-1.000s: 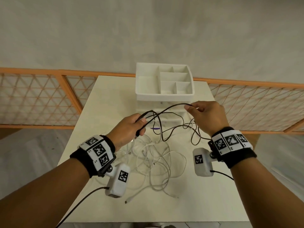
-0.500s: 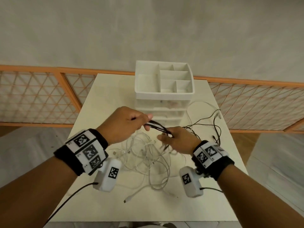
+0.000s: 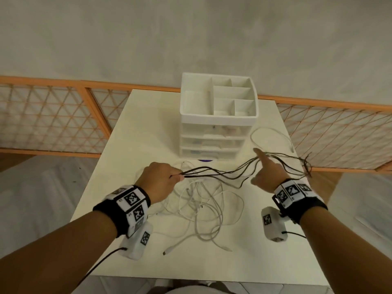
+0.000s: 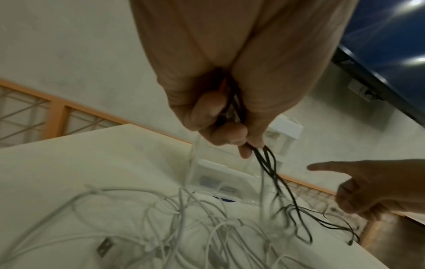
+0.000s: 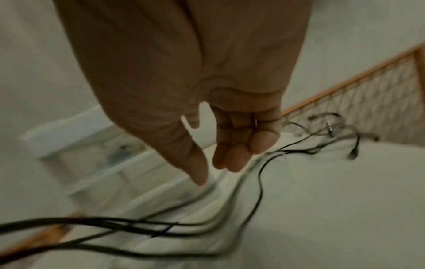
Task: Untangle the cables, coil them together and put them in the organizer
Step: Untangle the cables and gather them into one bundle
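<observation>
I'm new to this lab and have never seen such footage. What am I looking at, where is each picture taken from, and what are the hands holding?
There is no machine here, just a person with small cameras strapped on. The widest picture comes from a camera on the head, looking down at a white table. The other two come from cameras on each wrist, looking along the hand.

On the table stands a white organizer with drawers and open compartments on top. In front of it lies a tangle of white cables.

The left hand grips a bunch of black cables, which stretch to the right. The right hand holds nothing: its forefinger is stretched out and the black cables pass beside it.
</observation>
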A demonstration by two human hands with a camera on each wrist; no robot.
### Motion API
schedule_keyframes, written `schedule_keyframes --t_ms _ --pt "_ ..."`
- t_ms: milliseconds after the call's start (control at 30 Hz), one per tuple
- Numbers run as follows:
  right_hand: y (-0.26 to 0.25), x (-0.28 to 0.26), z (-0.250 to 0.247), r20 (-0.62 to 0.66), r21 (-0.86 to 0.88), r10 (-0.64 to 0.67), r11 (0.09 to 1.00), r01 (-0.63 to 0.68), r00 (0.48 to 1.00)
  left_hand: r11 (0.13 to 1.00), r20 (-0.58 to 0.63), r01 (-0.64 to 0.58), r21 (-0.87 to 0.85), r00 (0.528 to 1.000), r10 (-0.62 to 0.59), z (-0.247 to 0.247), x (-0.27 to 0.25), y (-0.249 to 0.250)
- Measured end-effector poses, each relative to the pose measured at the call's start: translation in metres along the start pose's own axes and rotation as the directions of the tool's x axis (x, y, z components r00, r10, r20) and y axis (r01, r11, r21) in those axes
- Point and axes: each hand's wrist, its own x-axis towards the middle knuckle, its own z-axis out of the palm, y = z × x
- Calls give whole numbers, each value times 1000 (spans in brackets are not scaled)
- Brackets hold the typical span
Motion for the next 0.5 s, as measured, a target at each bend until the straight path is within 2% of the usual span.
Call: schedule_keyframes --t_ms 67,133,167,233,300,333,367,400,433,467,500 --pt "-26 -20 11 67 122 -184 977 175 981 992 -43 -121 -41 992 119 3 0 11" --pt "-53 -36 28 154 178 -320 940 292 935 958 -115 -271 -96 959 260 1 1 27" --pt "-63 -41 34 192 183 -327 938 293 925 941 -129 -322 -108 943 308 -2 2 33" --pt "-64 -37 30 233 170 -222 968 185 947 924 -114 -353 -147 934 339 -7 2 36" --pt "-49 -25 13 195 142 -91 988 64 977 951 -23 -251 -181 968 251 -10 0 27" --pt "-41 -20 3 114 138 -64 989 48 991 970 63 -167 -175 982 180 -8 -1 21" --pt "-36 -17 -4 -20 127 -61 990 63 998 987 149 -94 -132 982 113 -3 -1 16" --pt "-35 -15 -4 -185 130 -74 987 99 980 997 216 -40 -61 975 52 4 -2 14" --pt "-36 -15 0 -327 153 -104 975 162 939 1000 254 8 19 967 -13 13 -1 13" --pt "-40 -14 10 -397 185 -130 958 218 909 995 267 60 86 960 -81 22 1 14" --pt "-43 -15 22 -373 207 -147 949 236 916 985 269 113 133 952 -146 30 2 14"
